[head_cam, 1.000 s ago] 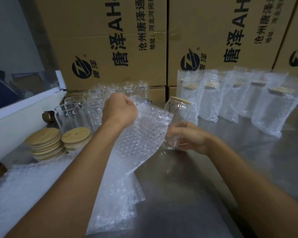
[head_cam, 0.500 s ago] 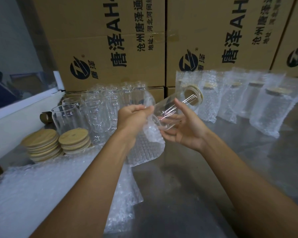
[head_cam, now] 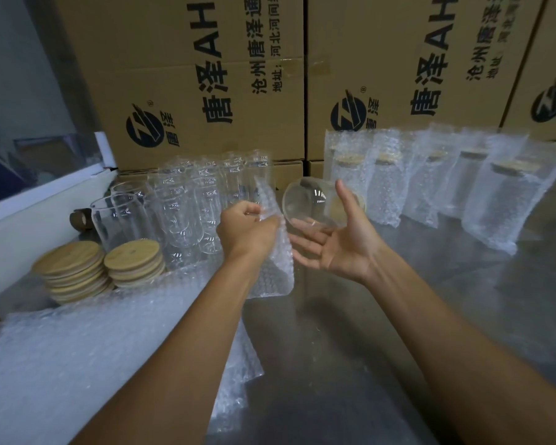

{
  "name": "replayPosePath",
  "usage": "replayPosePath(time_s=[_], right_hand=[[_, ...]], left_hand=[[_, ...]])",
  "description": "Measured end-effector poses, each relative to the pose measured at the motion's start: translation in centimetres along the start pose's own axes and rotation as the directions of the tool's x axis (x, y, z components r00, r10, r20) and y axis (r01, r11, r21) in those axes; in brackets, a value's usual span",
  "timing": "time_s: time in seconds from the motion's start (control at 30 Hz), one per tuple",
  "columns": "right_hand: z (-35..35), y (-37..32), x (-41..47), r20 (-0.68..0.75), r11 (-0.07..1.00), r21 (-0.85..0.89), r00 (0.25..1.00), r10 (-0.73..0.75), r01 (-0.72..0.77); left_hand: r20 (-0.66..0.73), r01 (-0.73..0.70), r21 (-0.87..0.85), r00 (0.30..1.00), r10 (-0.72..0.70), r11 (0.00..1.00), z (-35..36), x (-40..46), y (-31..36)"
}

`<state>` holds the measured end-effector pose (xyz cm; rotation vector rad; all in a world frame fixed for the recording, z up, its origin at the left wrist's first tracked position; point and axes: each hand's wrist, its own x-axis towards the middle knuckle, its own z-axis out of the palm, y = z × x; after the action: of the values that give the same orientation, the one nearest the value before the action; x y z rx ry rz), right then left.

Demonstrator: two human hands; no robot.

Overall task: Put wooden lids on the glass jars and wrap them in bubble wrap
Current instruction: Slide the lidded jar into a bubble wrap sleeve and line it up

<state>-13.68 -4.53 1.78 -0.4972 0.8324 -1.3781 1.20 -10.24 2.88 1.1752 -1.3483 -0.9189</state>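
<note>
The left hand [head_cam: 246,224] pinches the top edge of a bubble wrap bag [head_cam: 272,252], which hangs down above the metal table [head_cam: 350,348]. The right hand [head_cam: 337,239], palm up with fingers spread, carries a lidded glass jar [head_cam: 312,202] lying on its side, base towards the camera. Empty jars [head_cam: 180,200] and stacked wooden lids [head_cam: 100,269] stand left; wrapped jars [head_cam: 430,181] line the right, before cardboard boxes [head_cam: 206,75].

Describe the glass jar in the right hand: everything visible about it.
The glass jar is clear, lying tipped on its side above the steel table, its round base facing the camera. A wooden lid shows through the glass at its far end. It rests on the right hand, whose fingers look open beneath it, beside the bubble wrap bag held by the left hand.
</note>
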Motion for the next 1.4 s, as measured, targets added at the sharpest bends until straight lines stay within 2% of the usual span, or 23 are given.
replayPosePath(time_s=[0.2, 0.4, 0.53, 0.67, 0.77, 0.9, 1.0, 1.23, 1.4], right_hand=[[-0.1, 0.2, 0.0, 0.075, 0.999, -0.041, 0.997, 0.035, -0.032], [0.1, 0.3, 0.1, 0.281, 0.999, -0.034, 0.959, 0.037, -0.029], [0.3, 0.4, -0.1, 0.338, 0.998, -0.055, 0.941, 0.032, -0.014], [0.7, 0.7, -0.2, 0.341, 0.991, -0.134, 0.939, 0.048, -0.002], [0.7, 0.7, -0.2, 0.293, 0.989, -0.150, 0.955, 0.041, 0.003], [0.4, 0.4, -0.3, 0.187, 0.993, -0.114, 0.982, 0.008, 0.014], [0.3, 0.1, -0.5, 0.114, 0.994, -0.108, 0.993, -0.011, 0.024], [0.2, -0.3, -0.7, -0.008, 0.984, -0.171, 0.999, -0.040, 0.038], [0.0, -0.4, -0.5, -0.057, 0.944, -0.325, 0.995, -0.076, 0.053]], left_hand=[[-0.101, 0.028, 0.120, 0.995, -0.016, 0.992, 0.5, 0.7, -0.5], [-0.082, 0.026, 0.271, 0.997, -0.004, 0.962, 1.4, 0.0, -0.3], [-0.106, 0.073, 0.383, 0.994, -0.035, 0.921, 1.6, -0.2, -0.1], [-0.113, 0.052, 0.489, 0.994, 0.004, 0.871, 1.7, -0.4, 0.0], [-0.083, 0.060, 0.437, 0.996, -0.026, 0.897, 1.7, -0.3, -0.2], [-0.024, 0.065, 0.159, 0.998, -0.062, 0.985, 1.7, 0.1, -0.7], [-0.029, 0.027, 0.029, 0.999, -0.026, 0.999, 1.6, 0.1, -0.8], [-0.028, 0.029, -0.031, 0.999, -0.030, 0.999, 1.2, 0.5, -1.2], [-0.016, 0.084, -0.037, 0.996, -0.084, 0.996, 0.9, 0.6, -1.8]])
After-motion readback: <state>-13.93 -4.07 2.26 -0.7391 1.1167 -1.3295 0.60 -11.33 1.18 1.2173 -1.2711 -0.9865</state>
